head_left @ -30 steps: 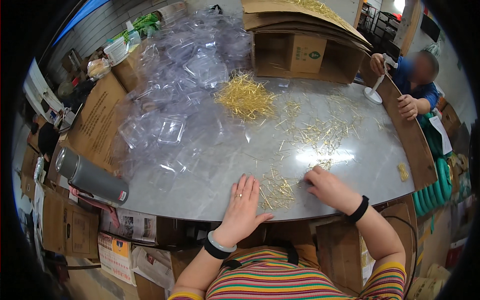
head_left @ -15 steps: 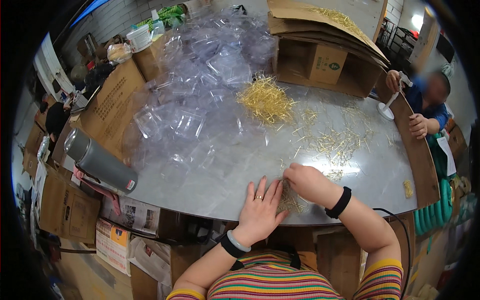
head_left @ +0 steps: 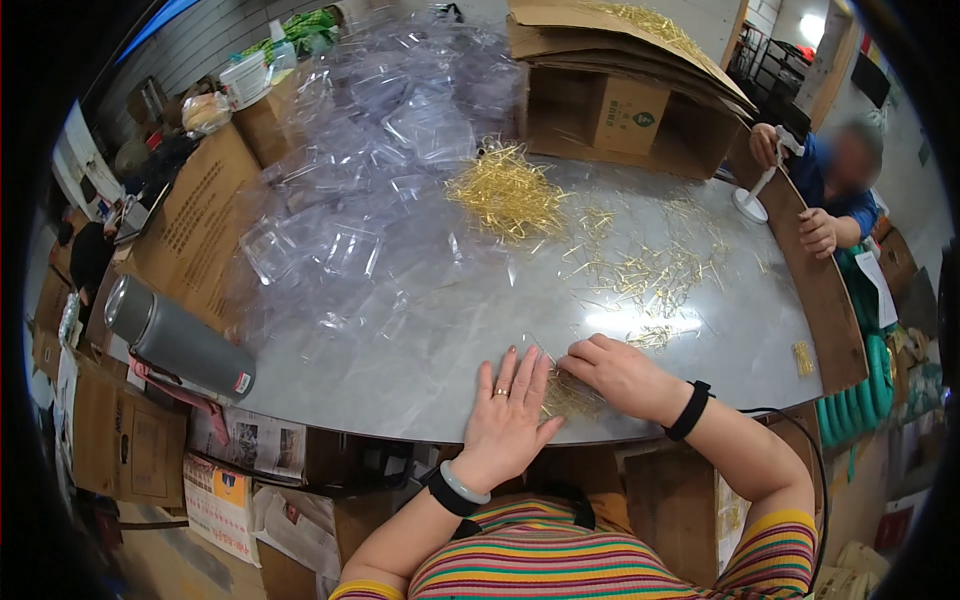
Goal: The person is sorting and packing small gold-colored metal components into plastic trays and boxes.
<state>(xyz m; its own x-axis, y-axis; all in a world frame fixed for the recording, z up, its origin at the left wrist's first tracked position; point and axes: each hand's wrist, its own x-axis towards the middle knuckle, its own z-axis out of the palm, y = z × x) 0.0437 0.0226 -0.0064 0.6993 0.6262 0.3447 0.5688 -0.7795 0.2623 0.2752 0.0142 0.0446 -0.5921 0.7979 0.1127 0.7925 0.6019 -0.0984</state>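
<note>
My left hand (head_left: pixel 503 418) lies flat near the table's front edge, fingers stretched out and slightly apart, palm down. Just right of it, my right hand (head_left: pixel 612 376) is closed in a pinch, its fingertips at a thin gold wire piece (head_left: pixel 540 347) that sticks out toward the far left. Under and between the two hands is a small heap of thin gold wire pieces (head_left: pixel 568 400), partly covered by the right hand. A larger gold wire heap (head_left: pixel 507 195) stands farther back, with loose wires (head_left: pixel 655 272) scattered to its right.
Clear plastic packaging (head_left: pixel 400 150) covers the table's left and back. A grey bottle (head_left: pixel 180 335) stands at the left edge. An open cardboard box (head_left: pixel 565 110) sits at the back. Across a cardboard wall (head_left: pixel 815 270), another person's hand (head_left: pixel 818 232) rests; their other hand grips a white stand (head_left: pixel 750 205).
The whole view has shifted, so the table appears farther left. My right hand has drawn slightly nearer and right over the small heap, and a wire now shows at its fingertips. My left hand stays flat.
</note>
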